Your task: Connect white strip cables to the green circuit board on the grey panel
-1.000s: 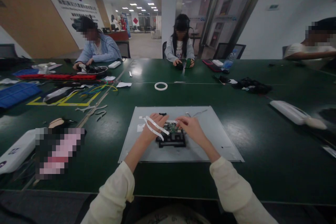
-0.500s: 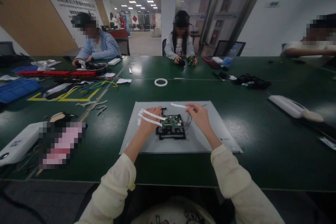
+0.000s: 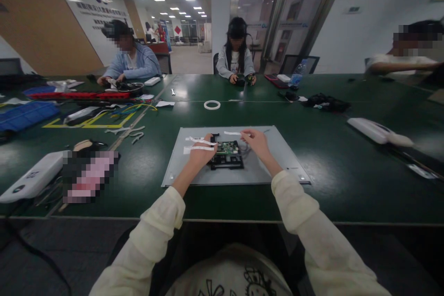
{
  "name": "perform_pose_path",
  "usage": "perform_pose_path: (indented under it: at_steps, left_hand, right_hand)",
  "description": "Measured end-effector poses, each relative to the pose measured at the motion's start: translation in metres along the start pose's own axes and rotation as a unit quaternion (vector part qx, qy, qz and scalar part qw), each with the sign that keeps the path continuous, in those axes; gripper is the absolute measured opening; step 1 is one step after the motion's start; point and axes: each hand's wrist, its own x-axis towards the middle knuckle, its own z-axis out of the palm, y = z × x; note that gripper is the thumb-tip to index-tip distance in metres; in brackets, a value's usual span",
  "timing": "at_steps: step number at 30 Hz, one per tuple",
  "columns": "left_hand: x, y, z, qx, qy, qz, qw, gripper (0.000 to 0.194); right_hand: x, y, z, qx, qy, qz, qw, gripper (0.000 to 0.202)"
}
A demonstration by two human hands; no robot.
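Note:
A green circuit board (image 3: 228, 148) is set in a black frame (image 3: 227, 165), which lies on a large grey panel (image 3: 263, 176). My left hand (image 3: 201, 155) is closed at the frame's left side, its fingertips partly hidden. Several white tape strips (image 3: 203, 148) stick to the back of that hand and jut out to the left. My right hand (image 3: 255, 142) pinches one end of another short white tape strip (image 3: 232, 133) above the right of the board. That strip points left, its other end loose. Grey cable (image 3: 244, 146) shows beside the board under the right hand.
A white tape roll (image 3: 212, 105) lies beyond the panel. To the left are a white device (image 3: 34, 175), grey plastic pieces (image 3: 133, 134) and a blue tray (image 3: 27, 115). A white handheld thing (image 3: 367, 130) lies to the right. Other people sit around the green table.
The view has tipped, so the table and panel sit higher in the picture. My right hand has brought its tape strip slightly left and nearer the board. My left hand has turned slightly.

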Motion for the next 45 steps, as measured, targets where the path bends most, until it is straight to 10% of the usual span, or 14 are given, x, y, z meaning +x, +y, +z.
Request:
perform_pose_path:
  at_steps: [45]
  left_hand:
    - [-0.001, 0.015, 0.004, 0.039, 0.01, -0.008, 0.999, 0.047]
  right_hand:
    - [0.032, -0.019, 0.025, -0.039, -0.09, 0.013, 0.995, 0.019]
